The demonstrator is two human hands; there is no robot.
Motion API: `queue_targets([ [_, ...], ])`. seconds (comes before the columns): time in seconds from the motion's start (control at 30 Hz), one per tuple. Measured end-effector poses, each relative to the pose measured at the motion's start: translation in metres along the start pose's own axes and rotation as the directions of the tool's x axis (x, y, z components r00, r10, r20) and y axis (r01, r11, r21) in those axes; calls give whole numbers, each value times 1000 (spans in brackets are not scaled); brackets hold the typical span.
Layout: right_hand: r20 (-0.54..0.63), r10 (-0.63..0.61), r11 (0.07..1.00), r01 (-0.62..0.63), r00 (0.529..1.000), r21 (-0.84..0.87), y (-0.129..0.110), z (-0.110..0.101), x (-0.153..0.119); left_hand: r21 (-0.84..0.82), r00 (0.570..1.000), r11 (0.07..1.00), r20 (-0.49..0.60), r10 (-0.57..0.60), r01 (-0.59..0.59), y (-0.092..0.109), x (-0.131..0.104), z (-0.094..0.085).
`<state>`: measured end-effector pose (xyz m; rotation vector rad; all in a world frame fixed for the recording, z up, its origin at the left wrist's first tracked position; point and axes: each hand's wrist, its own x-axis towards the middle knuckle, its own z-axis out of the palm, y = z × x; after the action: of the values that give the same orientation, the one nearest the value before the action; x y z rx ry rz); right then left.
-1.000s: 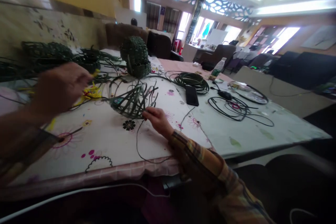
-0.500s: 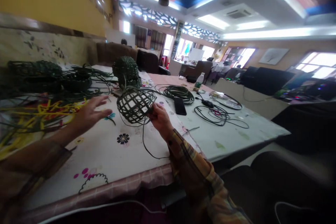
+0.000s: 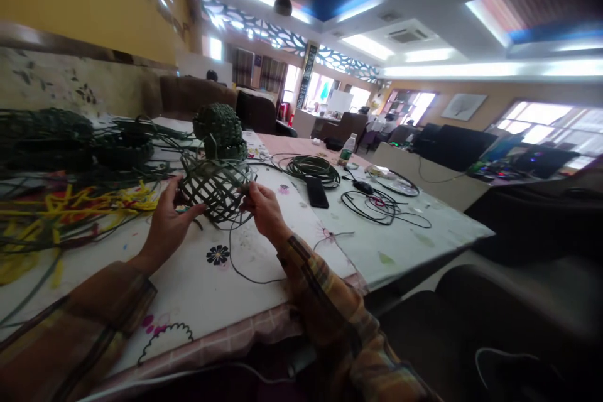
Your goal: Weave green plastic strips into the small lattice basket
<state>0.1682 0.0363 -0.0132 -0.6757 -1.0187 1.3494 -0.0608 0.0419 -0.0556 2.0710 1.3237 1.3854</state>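
Observation:
Between my hands is a round, open-weave basket (image 3: 217, 193) of dark green strips, held just above the tablecloth. My right hand (image 3: 266, 210) pinches its right edge, thumb and fingers closed together. On the other side, my left hand (image 3: 172, 220) rests around the basket's left side, thumb at the front and fingers partly hidden behind the weave. A thin dark strand (image 3: 242, 273) hangs from the basket and trails over the cloth. Right behind stands a tightly woven green piece (image 3: 217, 129).
Yellow and green strips (image 3: 70, 217) lie heaped at the left, with more green woven pieces (image 3: 122, 147) behind. A coil of green strip (image 3: 313, 166), a phone (image 3: 317, 192), a mouse (image 3: 362, 187), a dark cable coil (image 3: 372, 208) and a bottle (image 3: 347, 149) occupy the right.
My left hand has come in from the left and closed on the basket's left side. The right hand keeps its pinch; the basket has tilted slightly. The view has shifted a little right.

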Motion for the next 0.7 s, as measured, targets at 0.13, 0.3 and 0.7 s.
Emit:
queue_targets([
  [0.13, 100, -56, 997, 61, 993, -54, 0, -8, -5, -141, 973, 985, -188, -130, 104, 18, -3, 10],
  [0.3, 169, -70, 989, 91, 983, -118, -4, -14, -5, -175, 982, 975, -105, -158, 138, 26, -11, 14],
  [0.7, 251, -222, 884, 303, 942, -355, -9, -31, 1, -45, 992, 995, -86, -91, 88, 22, -12, 12],
])
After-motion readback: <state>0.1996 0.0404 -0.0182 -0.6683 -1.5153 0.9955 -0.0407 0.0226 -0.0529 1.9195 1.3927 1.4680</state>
